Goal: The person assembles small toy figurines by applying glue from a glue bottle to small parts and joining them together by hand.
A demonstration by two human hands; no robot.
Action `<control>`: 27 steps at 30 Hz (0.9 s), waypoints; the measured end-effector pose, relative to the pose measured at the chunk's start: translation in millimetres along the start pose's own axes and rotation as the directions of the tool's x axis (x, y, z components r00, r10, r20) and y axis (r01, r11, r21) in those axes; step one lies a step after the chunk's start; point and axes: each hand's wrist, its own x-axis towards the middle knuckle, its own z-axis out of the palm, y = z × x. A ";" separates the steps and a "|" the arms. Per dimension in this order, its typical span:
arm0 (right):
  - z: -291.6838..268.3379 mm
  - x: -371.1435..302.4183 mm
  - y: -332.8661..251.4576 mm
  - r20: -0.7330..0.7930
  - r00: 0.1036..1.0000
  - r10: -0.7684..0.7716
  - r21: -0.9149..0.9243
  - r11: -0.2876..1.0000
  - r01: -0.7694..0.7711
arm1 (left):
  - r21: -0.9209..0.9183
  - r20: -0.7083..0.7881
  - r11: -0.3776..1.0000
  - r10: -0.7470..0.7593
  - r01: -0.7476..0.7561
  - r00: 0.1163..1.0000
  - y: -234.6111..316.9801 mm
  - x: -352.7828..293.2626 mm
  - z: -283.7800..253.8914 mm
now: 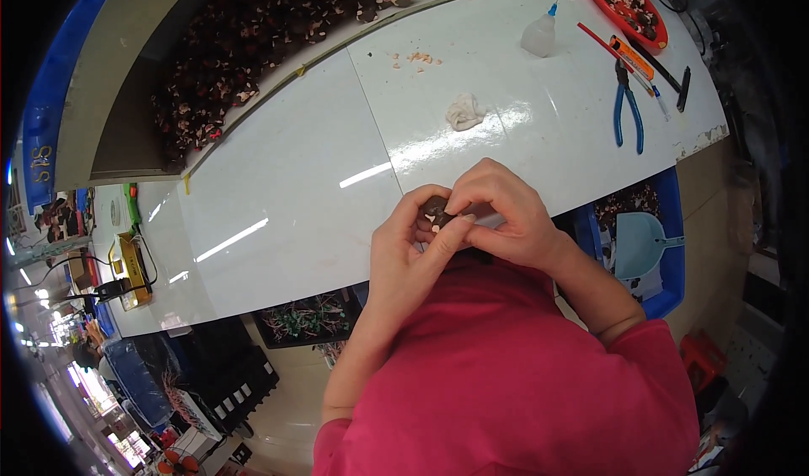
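Observation:
Close to my body, at the table's near edge, my left hand point(403, 244) has its fingers and thumb closed round a small dark brown rounded piece point(435, 209) with pale pink bits on it. My right hand point(506, 215) meets it from the right, thumb and forefinger pinched against the piece's side. Whether those fingertips hold some smaller part cannot be made out. A crumpled white cloth point(464, 112) lies on the white table point(295, 147) beyond my hands, and small pale pink scraps point(417, 59) are scattered farther back.
A large bin point(135, 151) of similar dark pieces stands at the back left. Rightward are a needle-tipped bottle point(539, 36), blue-handled pliers point(628, 113), an orange cutter point(632, 57) and a red tray point(660, 33). Below the edge, a blue bin point(672, 286) holds a dustpan point(639, 246).

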 end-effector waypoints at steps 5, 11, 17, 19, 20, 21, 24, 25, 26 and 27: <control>3.0 -0.6 0.4 -0.007 1.000 -0.010 0.008 1.000 0.010 | -0.008 -0.011 1.000 0.006 -0.006 1.000 -0.4 -2.2 -1.4; 9.6 -1.3 -5.0 0.000 0.999 0.036 0.015 0.999 -0.036 | 0.038 -0.012 0.999 -0.006 0.006 1.000 1.6 -5.0 -7.2; 11.5 4.5 -11.5 -0.057 0.997 0.042 -0.004 0.999 -0.042 | -0.135 0.050 0.991 0.007 -0.001 0.999 12.5 -12.6 -10.7; 11.1 3.4 -12.1 -0.046 0.999 -0.002 -0.078 0.997 -0.002 | -0.253 0.096 0.965 -0.046 0.069 0.994 19.0 -17.0 -10.8; 10.1 4.2 -12.3 -0.039 0.999 -0.004 -0.080 0.997 0.001 | -0.258 0.091 0.964 -0.043 0.065 0.995 18.5 -16.9 -11.8; 9.9 5.1 -12.5 -0.050 0.999 0.016 -0.053 0.998 -0.019 | -0.279 0.079 0.959 -0.018 0.039 0.997 17.2 -16.3 -14.1; 8.7 5.5 -12.1 -0.067 0.994 0.087 0.013 0.996 -0.086 | -0.260 0.058 0.965 0.027 -0.011 0.998 15.6 -15.5 -17.4; 8.1 5.2 -12.1 -0.074 0.988 0.138 0.054 0.989 -0.135 | -0.218 0.050 0.975 0.047 -0.035 0.998 15.7 -15.4 -17.6; 7.8 4.7 -12.7 -0.074 0.988 0.138 0.052 0.990 -0.135 | -0.220 0.051 0.975 0.048 -0.035 0.998 16.6 -14.8 -17.6; 7.2 3.7 -12.8 -0.072 0.981 0.179 0.086 0.981 -0.172 | -0.242 0.071 0.970 0.030 -0.012 0.997 17.0 -13.1 -17.0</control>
